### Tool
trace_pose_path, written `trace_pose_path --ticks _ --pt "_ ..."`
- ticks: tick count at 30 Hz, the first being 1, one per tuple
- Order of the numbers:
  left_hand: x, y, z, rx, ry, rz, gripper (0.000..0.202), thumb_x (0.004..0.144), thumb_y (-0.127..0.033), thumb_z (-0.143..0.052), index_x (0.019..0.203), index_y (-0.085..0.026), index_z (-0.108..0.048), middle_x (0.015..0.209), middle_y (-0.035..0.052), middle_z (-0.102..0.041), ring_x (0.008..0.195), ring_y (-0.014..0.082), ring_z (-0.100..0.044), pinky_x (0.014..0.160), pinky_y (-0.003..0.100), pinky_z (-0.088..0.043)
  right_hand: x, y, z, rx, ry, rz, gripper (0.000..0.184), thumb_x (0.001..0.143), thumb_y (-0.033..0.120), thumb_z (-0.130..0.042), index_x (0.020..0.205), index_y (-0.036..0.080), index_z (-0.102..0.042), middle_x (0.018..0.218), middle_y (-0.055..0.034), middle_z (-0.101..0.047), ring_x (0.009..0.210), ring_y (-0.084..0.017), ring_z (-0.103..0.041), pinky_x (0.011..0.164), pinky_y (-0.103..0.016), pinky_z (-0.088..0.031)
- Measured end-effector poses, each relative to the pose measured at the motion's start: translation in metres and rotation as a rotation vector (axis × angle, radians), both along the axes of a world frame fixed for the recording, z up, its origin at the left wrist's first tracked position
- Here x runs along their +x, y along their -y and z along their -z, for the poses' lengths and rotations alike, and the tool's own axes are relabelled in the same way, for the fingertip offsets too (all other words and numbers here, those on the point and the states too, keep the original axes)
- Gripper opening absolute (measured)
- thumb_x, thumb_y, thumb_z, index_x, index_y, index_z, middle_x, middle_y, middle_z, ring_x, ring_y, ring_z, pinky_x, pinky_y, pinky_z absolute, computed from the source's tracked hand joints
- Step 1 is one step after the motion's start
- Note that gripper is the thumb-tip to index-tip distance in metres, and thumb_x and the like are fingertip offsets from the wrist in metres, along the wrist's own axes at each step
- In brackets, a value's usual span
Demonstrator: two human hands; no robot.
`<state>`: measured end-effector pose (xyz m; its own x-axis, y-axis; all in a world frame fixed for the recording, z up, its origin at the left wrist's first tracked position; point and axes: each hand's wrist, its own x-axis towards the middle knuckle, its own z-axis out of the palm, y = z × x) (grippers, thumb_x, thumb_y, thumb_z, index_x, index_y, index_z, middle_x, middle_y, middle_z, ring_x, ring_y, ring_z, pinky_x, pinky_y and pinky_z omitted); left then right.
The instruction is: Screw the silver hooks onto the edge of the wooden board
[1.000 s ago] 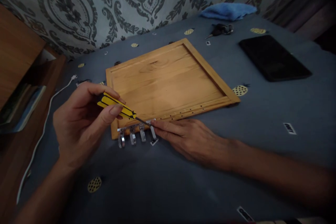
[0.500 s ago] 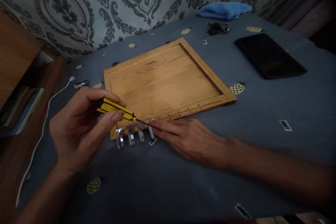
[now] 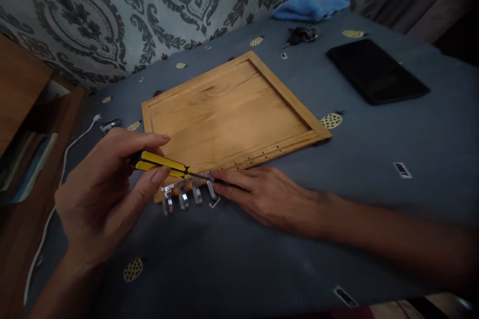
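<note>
A framed wooden board (image 3: 224, 109) lies flat on a blue-grey cloth. A metal strip of hooks (image 3: 186, 192) sits along its near left edge. My left hand (image 3: 105, 189) grips a yellow-and-black screwdriver (image 3: 164, 163), whose tip reaches the right end of the hook strip. My right hand (image 3: 262, 194) rests on the cloth, its fingertips pressed against that same end of the strip, beside the tip. A row of small holes runs along the board's near rail.
A black tablet (image 3: 376, 72) lies at the right, a blue cloth (image 3: 309, 7) and a bunch of keys (image 3: 301, 36) at the back. A white cable (image 3: 56, 189) runs down the left by a wooden shelf (image 3: 22, 109) with books. Patterned wallpaper stands behind.
The view has shifted, so everything sits a little lower and to the left. The screwdriver handle has dropped to a flatter angle. Both hands stay at the hook strip.
</note>
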<state>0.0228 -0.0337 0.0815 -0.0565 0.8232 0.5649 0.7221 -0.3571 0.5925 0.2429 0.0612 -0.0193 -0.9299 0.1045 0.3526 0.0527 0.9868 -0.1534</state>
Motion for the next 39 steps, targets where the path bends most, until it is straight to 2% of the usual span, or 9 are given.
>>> trace_pose_path --ticks 6,12,15,17,22,26,29,34,39 --pt "0.004 0.0 0.003 0.033 -0.035 0.002 0.045 0.076 -0.009 -0.079 0.112 -0.035 -0.073 0.098 -0.0087 -0.071 0.086 0.0109 -0.062 0.075 0.025 -0.051 0.0 0.0 -0.003 -0.009 0.056 0.003 0.044 0.093 0.007 -0.05 0.135 0.013 -0.06 0.143 -0.0142 -0.059 0.095 -0.022 -0.071 0.077 -0.036 -0.062" --pt "0.01 0.005 0.004 0.0 0.057 -0.098 0.051 0.072 -0.011 -0.081 0.115 -0.036 -0.071 0.105 -0.005 -0.07 0.092 0.0158 -0.068 0.088 0.034 -0.058 0.001 -0.001 -0.005 -0.037 0.06 -0.009 0.043 0.093 0.008 -0.052 0.135 0.012 -0.059 0.142 -0.0142 -0.06 0.101 -0.023 -0.07 0.08 -0.037 -0.061" --pt "0.014 0.002 0.003 -0.007 0.066 -0.085 0.052 0.073 -0.011 -0.079 0.118 -0.036 -0.069 0.106 -0.0034 -0.069 0.092 0.0158 -0.069 0.092 0.036 -0.06 0.001 -0.002 -0.004 -0.051 0.046 -0.041 0.042 0.094 0.008 -0.049 0.135 0.009 -0.059 0.141 -0.0158 -0.06 0.107 -0.025 -0.068 0.083 -0.039 -0.061" --pt "0.016 0.0 0.002 -0.012 0.028 -0.077 0.051 0.076 -0.012 -0.077 0.12 -0.035 -0.068 0.105 -0.0021 -0.069 0.091 0.0159 -0.069 0.09 0.035 -0.06 0.001 -0.002 -0.003 -0.063 0.042 -0.051 0.042 0.094 0.007 -0.048 0.134 0.007 -0.059 0.14 -0.0167 -0.06 0.108 -0.025 -0.068 0.083 -0.039 -0.061" --pt "0.017 -0.002 -0.002 -0.035 -0.179 -0.114 0.043 0.084 -0.021 -0.074 0.125 -0.032 -0.065 0.104 -0.0026 -0.069 0.089 0.0132 -0.069 0.07 0.026 -0.058 0.001 -0.003 -0.004 -0.082 0.06 -0.044 0.042 0.096 0.008 -0.047 0.137 0.008 -0.057 0.14 -0.0176 -0.059 0.112 -0.025 -0.067 0.085 -0.039 -0.061" --pt "0.016 -0.007 0.001 0.076 -0.306 -0.113 0.046 0.079 -0.027 -0.082 0.122 -0.03 -0.067 0.103 -0.005 -0.07 0.092 0.0112 -0.066 0.079 0.025 -0.053 0.001 -0.003 -0.007 -0.078 0.066 -0.041 0.044 0.095 0.007 -0.047 0.137 0.008 -0.057 0.141 -0.0173 -0.059 0.112 -0.026 -0.066 0.085 -0.04 -0.061" --pt "0.018 -0.009 0.005 0.104 -0.267 -0.098 0.051 0.076 -0.02 -0.084 0.123 -0.03 -0.067 0.104 -0.0058 -0.07 0.094 0.0101 -0.064 0.086 0.024 -0.05 0.001 -0.002 -0.007 -0.075 0.077 -0.027 0.046 0.093 0.006 -0.048 0.138 0.01 -0.057 0.141 -0.0164 -0.059 0.11 -0.025 -0.067 0.084 -0.038 -0.061" --pt "0.024 -0.007 0.007 0.051 -0.122 -0.125 0.054 0.078 -0.014 -0.079 0.127 -0.033 -0.065 0.111 -0.0015 -0.066 0.095 0.0126 -0.066 0.079 0.027 -0.054 0.0 -0.001 -0.006 -0.067 0.063 -0.026 0.04 0.097 0.009 -0.045 0.135 0.008 -0.059 0.138 -0.0168 -0.061 0.109 -0.026 -0.067 0.082 -0.039 -0.061" --pt "0.022 -0.005 0.009 0.024 -0.067 -0.088 0.053 0.081 -0.012 -0.074 0.129 -0.033 -0.063 0.104 0.0003 -0.065 0.091 0.0144 -0.068 0.079 0.031 -0.057 0.0 -0.004 -0.007 -0.068 0.09 -0.037 0.04 0.099 0.011 -0.044 0.136 0.009 -0.057 0.138 -0.0176 -0.06 0.108 -0.025 -0.067 0.082 -0.039 -0.061"
